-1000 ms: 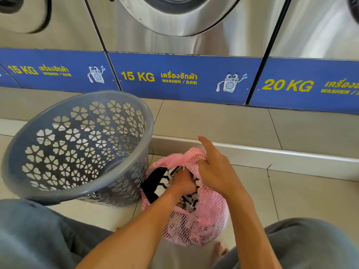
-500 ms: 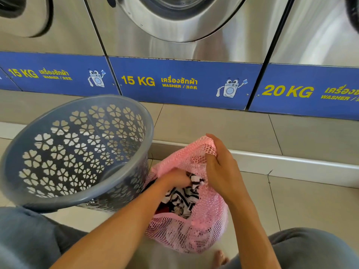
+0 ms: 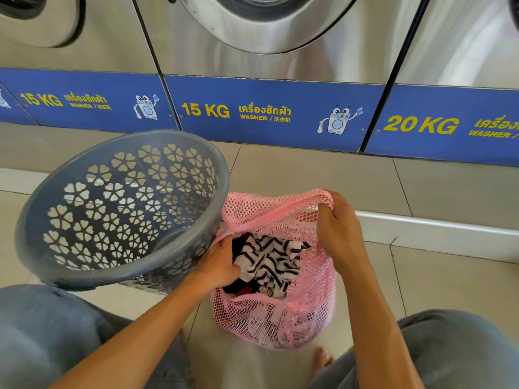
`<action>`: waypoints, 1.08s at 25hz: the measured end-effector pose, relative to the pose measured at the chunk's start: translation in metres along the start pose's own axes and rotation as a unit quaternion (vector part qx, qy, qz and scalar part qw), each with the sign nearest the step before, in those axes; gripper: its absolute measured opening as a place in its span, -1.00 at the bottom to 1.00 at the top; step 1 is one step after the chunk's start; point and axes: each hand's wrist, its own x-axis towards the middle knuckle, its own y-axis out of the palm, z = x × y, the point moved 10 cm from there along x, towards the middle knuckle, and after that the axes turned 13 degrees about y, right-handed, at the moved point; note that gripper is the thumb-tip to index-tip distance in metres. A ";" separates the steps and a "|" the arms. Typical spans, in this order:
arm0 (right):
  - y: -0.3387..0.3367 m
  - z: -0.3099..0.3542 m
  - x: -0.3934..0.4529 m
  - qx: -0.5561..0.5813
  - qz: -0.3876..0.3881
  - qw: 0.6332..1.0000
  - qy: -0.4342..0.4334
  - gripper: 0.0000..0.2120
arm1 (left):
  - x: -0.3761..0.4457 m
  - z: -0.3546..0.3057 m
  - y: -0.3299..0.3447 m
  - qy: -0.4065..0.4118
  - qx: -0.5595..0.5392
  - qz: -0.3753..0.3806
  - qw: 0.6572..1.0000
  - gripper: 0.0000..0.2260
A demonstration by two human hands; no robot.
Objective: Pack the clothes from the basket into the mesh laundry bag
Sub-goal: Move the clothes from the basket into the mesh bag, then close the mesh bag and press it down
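Observation:
A pink mesh laundry bag (image 3: 280, 318) stands on the floor between my knees, its mouth open. Black-and-white striped clothes (image 3: 266, 262) and some dark and red fabric lie inside it. My right hand (image 3: 337, 234) pinches the far right rim of the bag and holds it up. My left hand (image 3: 219, 265) is closed on the bag's left rim, touching the striped garment. The grey plastic basket (image 3: 84, 279) with flower-shaped holes leans tilted at the left, and no clothes show inside it.
Three steel washing machines (image 3: 269, 51) with blue panels line the back, on a raised tiled step (image 3: 309, 178) with a white edge. My grey-trousered knees (image 3: 42, 332) frame the bag, and a bare toe (image 3: 321, 357) shows below it.
My right hand lifted the bag's rim up and to the right, widening the mouth. My left hand came out of the clothes to the left rim.

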 end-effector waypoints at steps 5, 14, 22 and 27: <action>-0.008 -0.012 0.000 -0.029 -0.021 0.999 0.028 -0.68 | -0.014 -0.001 -0.002 -0.015 0.033 0.005 0.999 -0.30; 0.010 -0.012 -0.022 -0.097 0.016 0.994 0.052 -0.62 | -0.060 -0.109 0.060 0.204 -0.020 0.133 0.970 -0.83; 0.021 -0.009 -0.035 -0.116 0.029 0.992 0.045 -0.59 | -0.079 -0.114 0.102 0.183 -0.083 0.149 0.968 -0.65; 0.012 -0.012 -0.035 -0.112 0.012 0.993 0.034 -0.58 | -0.072 -0.131 0.074 0.204 -0.142 0.128 0.960 -0.62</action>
